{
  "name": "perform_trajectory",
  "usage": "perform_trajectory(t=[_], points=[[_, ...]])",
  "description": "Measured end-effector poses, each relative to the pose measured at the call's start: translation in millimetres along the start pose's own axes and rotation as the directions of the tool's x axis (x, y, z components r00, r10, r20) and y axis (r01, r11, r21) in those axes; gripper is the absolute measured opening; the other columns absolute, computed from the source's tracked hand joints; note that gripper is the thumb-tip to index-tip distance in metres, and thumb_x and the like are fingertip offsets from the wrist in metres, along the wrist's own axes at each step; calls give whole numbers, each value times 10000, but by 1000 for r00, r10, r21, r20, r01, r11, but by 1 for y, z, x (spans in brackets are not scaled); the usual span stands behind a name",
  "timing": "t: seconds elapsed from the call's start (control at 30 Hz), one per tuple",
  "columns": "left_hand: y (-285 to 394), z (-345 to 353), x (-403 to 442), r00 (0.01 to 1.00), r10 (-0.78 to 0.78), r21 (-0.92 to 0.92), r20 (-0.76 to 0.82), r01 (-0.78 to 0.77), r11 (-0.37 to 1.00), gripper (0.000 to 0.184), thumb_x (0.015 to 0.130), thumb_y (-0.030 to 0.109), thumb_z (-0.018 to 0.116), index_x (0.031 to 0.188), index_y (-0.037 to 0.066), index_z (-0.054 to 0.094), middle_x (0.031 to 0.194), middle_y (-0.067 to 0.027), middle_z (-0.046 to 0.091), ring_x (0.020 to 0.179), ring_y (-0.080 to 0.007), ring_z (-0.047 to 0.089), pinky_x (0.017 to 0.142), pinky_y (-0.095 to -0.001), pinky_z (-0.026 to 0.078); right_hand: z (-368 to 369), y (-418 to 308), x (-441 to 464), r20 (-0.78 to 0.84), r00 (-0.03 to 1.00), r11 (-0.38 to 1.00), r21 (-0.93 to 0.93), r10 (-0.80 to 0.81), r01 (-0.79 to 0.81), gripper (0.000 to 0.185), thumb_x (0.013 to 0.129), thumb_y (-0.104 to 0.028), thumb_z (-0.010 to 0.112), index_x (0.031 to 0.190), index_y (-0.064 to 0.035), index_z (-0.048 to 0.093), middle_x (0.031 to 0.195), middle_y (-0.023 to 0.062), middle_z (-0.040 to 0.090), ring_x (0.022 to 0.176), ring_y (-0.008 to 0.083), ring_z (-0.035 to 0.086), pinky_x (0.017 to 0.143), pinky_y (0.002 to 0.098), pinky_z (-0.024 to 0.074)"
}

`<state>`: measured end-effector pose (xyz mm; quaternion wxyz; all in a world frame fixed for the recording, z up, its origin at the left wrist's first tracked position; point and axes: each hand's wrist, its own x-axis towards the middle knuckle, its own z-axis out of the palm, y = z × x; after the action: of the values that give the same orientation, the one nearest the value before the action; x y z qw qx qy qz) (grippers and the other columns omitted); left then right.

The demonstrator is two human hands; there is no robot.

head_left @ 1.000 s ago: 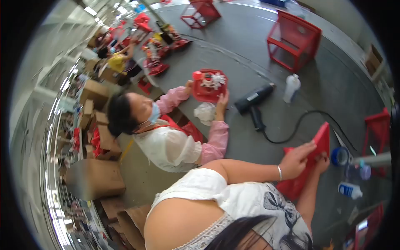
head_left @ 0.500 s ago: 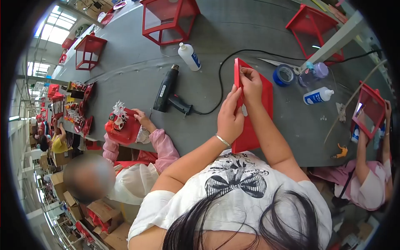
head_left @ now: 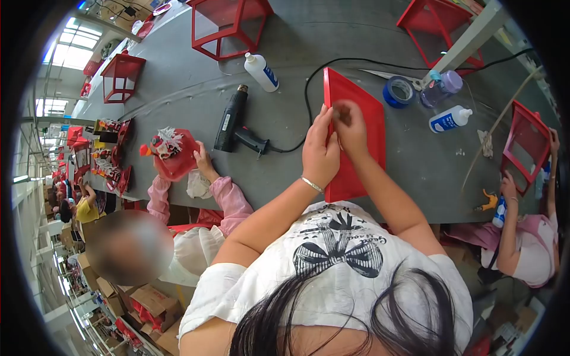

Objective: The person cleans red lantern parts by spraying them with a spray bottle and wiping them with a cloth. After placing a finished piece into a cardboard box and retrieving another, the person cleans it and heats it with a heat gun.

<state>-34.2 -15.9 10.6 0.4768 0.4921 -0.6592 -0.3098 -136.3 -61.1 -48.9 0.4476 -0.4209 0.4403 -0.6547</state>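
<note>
A red flat-sided piece with a raised rim point(head_left: 371, 139) stands tilted on edge in front of my chest. My left hand point(head_left: 320, 147) is closed around its left rim, fingers pointing up along the edge. My right hand point(head_left: 351, 132) is at the inner side of the same rim, near the left fingertips. Its fingers are curled together and blurred; whatever they pinch cannot be made out. To the left on the grey table lies a black heat gun point(head_left: 237, 124), its cord running behind the red piece. A white glue bottle point(head_left: 261, 72) stands behind it.
Blue tape point(head_left: 398, 92), a purple-lidded bottle point(head_left: 440, 88) and another glue bottle point(head_left: 450, 119) are at right. Red lantern frames point(head_left: 228, 29) stand farther back. A co-worker at left holds a red base with a decorated figure point(head_left: 169, 145); another at right handles a red frame point(head_left: 525, 145).
The red piece and both my hands have shifted slightly up and left in view. My right fingers have curled in lower on the rim. The right co-worker's one hand has come down from the frame.
</note>
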Motion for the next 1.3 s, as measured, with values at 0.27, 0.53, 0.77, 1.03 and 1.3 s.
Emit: perform_trajectory(t=[0.27, 0.53, 0.77, 1.03, 1.3], points=[[6, -1, 2, 1000, -5, 11, -13, 5, 1000, 531, 878, -41, 533, 1401, 52, 518, 1471, -168, 496, 1326, -310, 503, 1082, -376, 413, -1, 18, 35, -73, 965, 968, 51, 250, -247, 187, 943, -68, 647, 1120, -20, 610, 1007, 51, 663, 896, 127, 634, 739, 267, 522], [4, -1, 0, 1000, -27, 0, -5, 27, 1000, 512, 881, -17, 529, 1388, 50, 534, 1475, -162, 496, 1348, -310, 483, 1089, -366, 400, -20, 3, -41, -19, 909, 909, -17, 416, -416, 176, 917, -63, 666, 1083, -28, 619, 1026, 48, 659, 926, 136, 628, 804, 267, 507], [7, -2, 1, 999, -48, -5, 4, 48, 999, 501, 883, -21, 525, 1380, 43, 542, 1477, -157, 492, 1351, -285, 483, 1068, -343, 404, -19, -57, -76, 161, 830, 830, 90, 533, -551, 317, 855, 42, 637, 1166, -8, 599, 1041, 79, 655, 953, 174, 634, 814, 283, 518], [-1, 3, 0, 996, 2, -4, -93, -3, 1000, 426, 915, 83, 551, 1339, 38, 550, 1450, -169, 511, 1350, -325, 476, 1118, -387, 379, -24, -1, -30, 124, 920, 887, 244, 372, -392, 223, 950, -24, 593, 1171, -12, 621, 1078, 63, 667, 969, 133, 636, 850, 262, 520], [8, -2, -4, 991, -101, -25, -84, 99, 995, 431, 920, 124, 551, 1349, 79, 552, 1462, -124, 506, 1327, -306, 493, 1089, -383, 419, -6, -12, 14, 13, 933, 926, 114, 360, -359, 299, 1011, -130, 531, 1264, 18, 584, 1134, 112, 644, 1013, 179, 640, 869, 298, 530]])
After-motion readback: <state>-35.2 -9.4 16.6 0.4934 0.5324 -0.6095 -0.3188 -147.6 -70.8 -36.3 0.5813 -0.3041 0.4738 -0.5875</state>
